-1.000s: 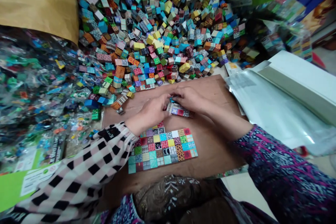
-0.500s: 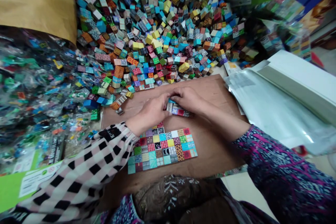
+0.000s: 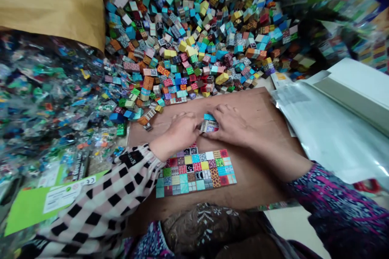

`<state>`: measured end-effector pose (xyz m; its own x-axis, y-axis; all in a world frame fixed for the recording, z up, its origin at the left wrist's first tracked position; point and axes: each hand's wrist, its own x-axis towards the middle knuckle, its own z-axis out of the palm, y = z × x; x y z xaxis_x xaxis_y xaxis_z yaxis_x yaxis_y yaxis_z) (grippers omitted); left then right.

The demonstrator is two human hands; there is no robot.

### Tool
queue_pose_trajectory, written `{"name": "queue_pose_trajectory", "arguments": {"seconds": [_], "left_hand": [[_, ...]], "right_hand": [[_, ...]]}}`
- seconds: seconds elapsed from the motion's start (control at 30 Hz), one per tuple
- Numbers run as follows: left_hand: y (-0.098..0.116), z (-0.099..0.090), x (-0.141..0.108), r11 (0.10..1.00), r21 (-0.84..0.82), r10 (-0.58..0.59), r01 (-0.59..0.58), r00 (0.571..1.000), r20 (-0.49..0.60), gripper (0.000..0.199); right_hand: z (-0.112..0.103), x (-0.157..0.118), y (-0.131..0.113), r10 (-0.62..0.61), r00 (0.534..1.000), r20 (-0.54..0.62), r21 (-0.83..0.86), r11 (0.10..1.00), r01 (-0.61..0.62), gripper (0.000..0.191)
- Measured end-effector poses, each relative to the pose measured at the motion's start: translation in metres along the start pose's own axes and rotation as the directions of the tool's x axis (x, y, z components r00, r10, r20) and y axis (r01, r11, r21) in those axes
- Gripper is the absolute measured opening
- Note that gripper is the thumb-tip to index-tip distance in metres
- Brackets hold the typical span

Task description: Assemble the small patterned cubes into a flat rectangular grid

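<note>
Between my two hands, on the brown board (image 3: 258, 109), is a small group of patterned cubes (image 3: 209, 123). My left hand (image 3: 184, 129), its fingers curled together, presses at the group's left side. My right hand (image 3: 231, 123) wraps round the right side, thumb at the near edge and fingers at the far edge. Closer to me lies a flat block of colourful cubes (image 3: 197, 172) in rows, its upper left part hidden behind my left wrist and sleeve.
A large heap of loose cubes (image 3: 182, 48) rises beyond the board. Plastic-wrapped pieces (image 3: 54, 97) and a yellow bag (image 3: 51, 8) are at the left. Clear plastic sleeves (image 3: 331, 129) lie at the right, and a green card (image 3: 27, 214) at the lower left.
The whole view has shifted, so things appear farther right. My right hand has spread round the small group's right side, and more of its blue cube shows.
</note>
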<state>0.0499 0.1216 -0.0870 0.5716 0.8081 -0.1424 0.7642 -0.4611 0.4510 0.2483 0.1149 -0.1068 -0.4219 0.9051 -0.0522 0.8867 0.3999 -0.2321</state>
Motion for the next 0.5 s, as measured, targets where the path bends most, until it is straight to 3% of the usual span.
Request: {"name": "queue_pose_trajectory", "arguments": {"seconds": [0.17,0.3,0.4,0.5], "left_hand": [[0.010,-0.003,-0.014,0.990,0.130,-0.050,0.046,0.999,0.022,0.043],[-0.010,-0.023,-0.034,0.972,0.188,-0.116,0.140,0.984,-0.132,0.038],[-0.035,-0.042,-0.049,0.847,0.371,-0.281,0.381,0.913,-0.295,0.044],[-0.052,-0.052,-0.061,0.700,0.464,-0.455,0.543,0.840,-0.297,0.045]], "right_hand": [[0.005,0.002,0.000,-0.034,0.999,-0.031,-0.019,0.999,0.033,0.039],[0.001,-0.001,0.002,-0.039,0.999,-0.010,0.005,0.999,0.039,0.038],[-0.003,-0.003,0.003,-0.047,0.999,0.026,0.007,0.999,0.047,0.040],[-0.004,-0.002,0.004,-0.044,0.998,0.041,0.012,0.999,0.044,0.042]]}}
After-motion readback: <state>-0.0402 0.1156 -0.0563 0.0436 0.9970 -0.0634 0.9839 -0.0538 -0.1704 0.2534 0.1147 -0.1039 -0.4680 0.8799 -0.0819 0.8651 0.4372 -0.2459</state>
